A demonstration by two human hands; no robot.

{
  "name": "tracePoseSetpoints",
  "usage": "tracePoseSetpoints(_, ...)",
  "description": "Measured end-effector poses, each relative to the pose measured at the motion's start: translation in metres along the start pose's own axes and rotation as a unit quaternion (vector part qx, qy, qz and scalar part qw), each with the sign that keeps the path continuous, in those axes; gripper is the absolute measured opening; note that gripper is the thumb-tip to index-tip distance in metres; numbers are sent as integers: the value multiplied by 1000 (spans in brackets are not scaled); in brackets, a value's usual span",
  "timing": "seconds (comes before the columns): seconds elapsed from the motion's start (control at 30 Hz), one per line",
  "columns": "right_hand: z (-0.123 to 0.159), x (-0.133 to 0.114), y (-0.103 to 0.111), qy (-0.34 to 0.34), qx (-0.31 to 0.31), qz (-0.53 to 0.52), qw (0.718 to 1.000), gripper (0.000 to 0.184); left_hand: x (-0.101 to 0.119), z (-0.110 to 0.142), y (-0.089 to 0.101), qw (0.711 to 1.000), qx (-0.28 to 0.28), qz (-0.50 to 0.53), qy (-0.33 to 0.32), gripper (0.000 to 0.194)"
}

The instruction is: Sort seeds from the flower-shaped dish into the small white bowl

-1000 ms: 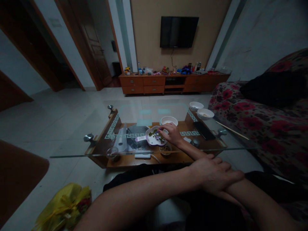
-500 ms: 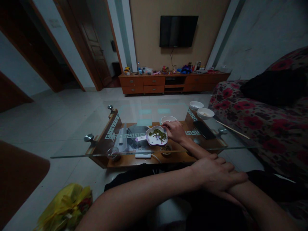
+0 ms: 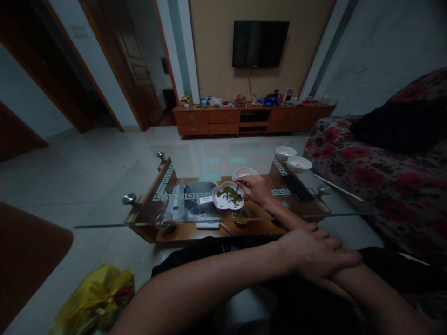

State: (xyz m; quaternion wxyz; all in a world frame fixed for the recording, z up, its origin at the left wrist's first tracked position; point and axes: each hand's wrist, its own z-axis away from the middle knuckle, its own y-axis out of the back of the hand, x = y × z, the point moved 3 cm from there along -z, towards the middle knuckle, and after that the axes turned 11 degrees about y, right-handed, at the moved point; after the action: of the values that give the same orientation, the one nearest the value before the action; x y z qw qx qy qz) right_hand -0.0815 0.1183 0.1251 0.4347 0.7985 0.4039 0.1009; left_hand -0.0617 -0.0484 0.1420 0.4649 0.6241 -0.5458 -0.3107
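1. My right hand (image 3: 256,188) is stretched out over the glass coffee table (image 3: 146,221), its fingertips (image 3: 240,185) at the right rim of the scalloped white plate (image 3: 218,203) and pinched together. I cannot tell whether they hold a bean; anything between them is too small to see in this dim light.
2. The plate sits near the middle of the table, with a heap of small green beans (image 3: 229,193) on it.
3. My left hand (image 3: 316,256) is not at the plate. It lies loosely curled, palm down, across my right forearm (image 3: 352,281) close to my lap, and holds nothing else.
4. A white bowl (image 3: 245,173) stands just behind my right hand. Two more white bowls (image 3: 292,158) stand well apart at the far right end, beside a dark remote (image 3: 296,188) and a pair of chopsticks (image 3: 337,188). A small dish (image 3: 240,215) of dark bits shows under the glass, just in front of the plate.
5. As I judge it, I am picking through the beans a pinch at a time, at the point of lifting off the heap.
6. The next move, I think, calls for a short, light carry to the bowl behind, keeping the pinch closed until I am over its rim, without nudging the plate.
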Motion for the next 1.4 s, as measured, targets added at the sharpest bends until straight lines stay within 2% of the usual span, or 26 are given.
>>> tracePoseSetpoints(0.17,0,4,0,0,-11,12,1000,14,0,-1,2,1000,-18,0,-4,65)
tracePoseSetpoints(0.37,2,9,-5,10,-75,33,997,14,-1,-2,4,1000,-19,3,-1,68)
tracePoseSetpoints(0.47,1,11,-7,27,-106,39,993,12,-2,-4,5,999,-39,12,-5,69)
tracePoseSetpoints(0.57,-1,17,-1,29,-100,51,993,12,-2,-7,6,998,-64,15,-9,71)
tracePoseSetpoints(0.77,-1,31,23,21,-38,70,997,18,-1,-13,8,993,-108,27,-40,75)
tracePoseSetpoints(0.87,1,38,28,23,-12,70,997,13,0,-14,9,990,-123,43,-56,77)
tracePoseSetpoints(0.93,4,45,29,4,34,62,997,10,0,-13,10,988,-129,48,-71,78)
tracePoseSetpoints(1.03,14,58,29,-73,143,51,986,25,-4,-6,18,986,-129,58,-87,78)
tracePoseSetpoints(1.13,41,75,27,-206,257,69,942,41,-22,11,35,986,-115,70,-94,62)
tracePoseSetpoints(1.2,67,85,22,-284,297,88,907,47,-47,29,51,993,-100,52,-35,43)
tracePoseSetpoints(1.27,89,92,16,-332,301,94,889,50,-78,51,71,996,-55,26,61,42)
tracePoseSetpoints(1.37,108,94,9,-345,279,106,890,53,-125,88,99,971,22,27,235,39)
tracePoseSetpoints(1.4,110,94,7,-341,259,115,896,53,-138,100,106,965,40,25,260,38)
